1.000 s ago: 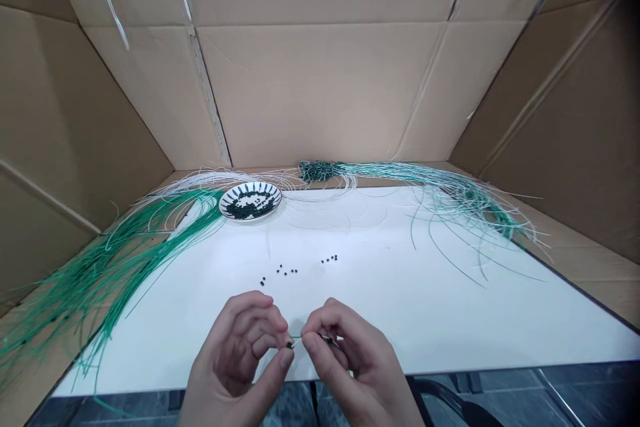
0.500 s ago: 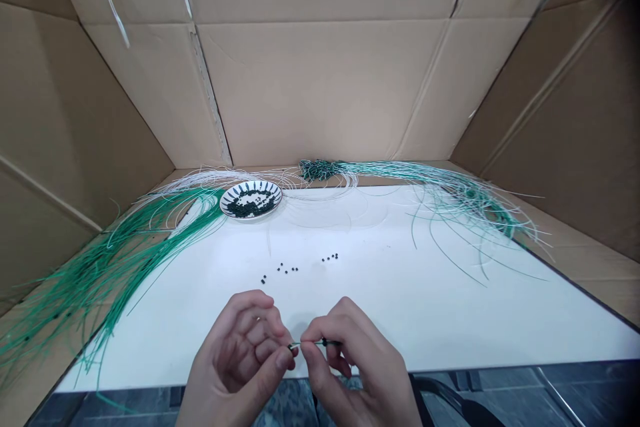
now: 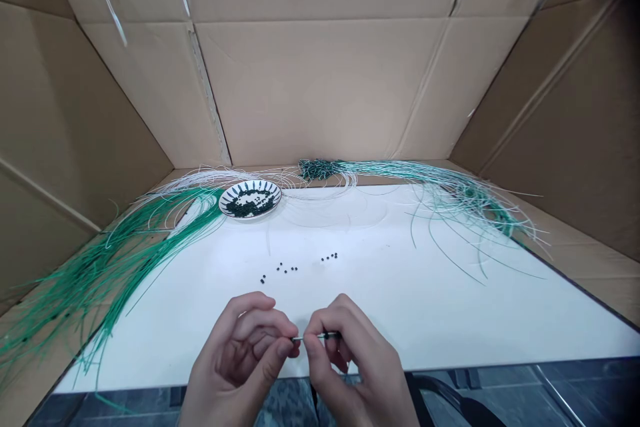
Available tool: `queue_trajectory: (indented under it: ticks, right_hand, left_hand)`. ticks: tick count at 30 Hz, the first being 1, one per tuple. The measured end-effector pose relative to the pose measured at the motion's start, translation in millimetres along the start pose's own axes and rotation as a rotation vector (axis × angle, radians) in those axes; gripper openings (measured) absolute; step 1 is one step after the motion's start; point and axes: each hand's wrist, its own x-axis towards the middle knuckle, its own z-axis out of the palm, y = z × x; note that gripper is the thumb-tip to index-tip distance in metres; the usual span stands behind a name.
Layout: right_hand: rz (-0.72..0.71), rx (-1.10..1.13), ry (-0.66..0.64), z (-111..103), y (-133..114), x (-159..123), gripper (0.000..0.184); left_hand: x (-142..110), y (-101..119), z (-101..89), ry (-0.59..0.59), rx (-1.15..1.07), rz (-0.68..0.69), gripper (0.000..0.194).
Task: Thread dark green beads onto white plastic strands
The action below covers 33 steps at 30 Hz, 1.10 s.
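Just beyond the near edge of the white tabletop, my two hands face each other a short distance apart. Between thumb and forefinger my left hand [image 3: 245, 360] pinches a tiny dark bead [image 3: 295, 339]. A thin, pale strand [image 3: 301, 338] spans the gap to my right hand [image 3: 357, 360], whose thumb and forefinger are closed on it. Dark beads [image 3: 331, 335] show on the strand behind the right fingertips; its far end is hidden in that hand. Ahead of the hands, several loose dark beads [image 3: 287, 271] lie scattered on the white tabletop [image 3: 400, 293].
A striped plate [image 3: 250, 216] holding many dark beads stands at the back left. Long green strands [image 3: 150, 260] spread along the left side. A bundle of beaded strands [image 3: 320, 169] trails right along the back. Cardboard walls [image 3: 320, 87] enclose the back and sides.
My left forefinger has come down against the thumb around the bead. Both hands have risen slightly, with the right one turned a little. The loose beads and plate stay put.
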Motion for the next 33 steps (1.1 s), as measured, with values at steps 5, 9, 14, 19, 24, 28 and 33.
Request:
queue_trajectory:
  ticks: [5,9,14,19,24,28,33]
  right_hand:
    - [0.123,0.13,-0.054,1.0,-2.7,2.4,0.015]
    - [0.206,0.235,-0.077,0.7,-3.1,1.5,0.01]
    - [0.217,0.275,-0.077,-0.6,-0.2,-0.2,0.008]
    - [0.184,0.258,-0.067,-0.1,2.0,0.1,0.009]
    - [0.179,0.226,-0.055,0.0,1.4,-0.8,0.01]
    - [0.184,0.219,-0.068,-2.1,1.5,-1.1,0.01]
    - [0.192,0.233,-0.075,-2.9,1.6,1.4,0.01]
  left_hand:
    - [3.3,-0.1,0.0,-0.023,-0.028,-0.039,0.043]
    - [5.5,0.1,-0.3,-0.017,-0.022,-0.03,0.042]
    - [4.1,0.2,-0.5,-0.012,0.003,-0.035,0.042]
    - [3.2,1.0,-0.2,-0.009,0.022,-0.03,0.042]
    - [3.1,0.8,-0.4,-0.006,0.037,-0.022,0.042]
    - [1.2,-0.1,0.1,0.004,0.034,-0.012,0.041]
    - [0.7,0.5,1.7,-0.001,0.006,-0.003,0.04]
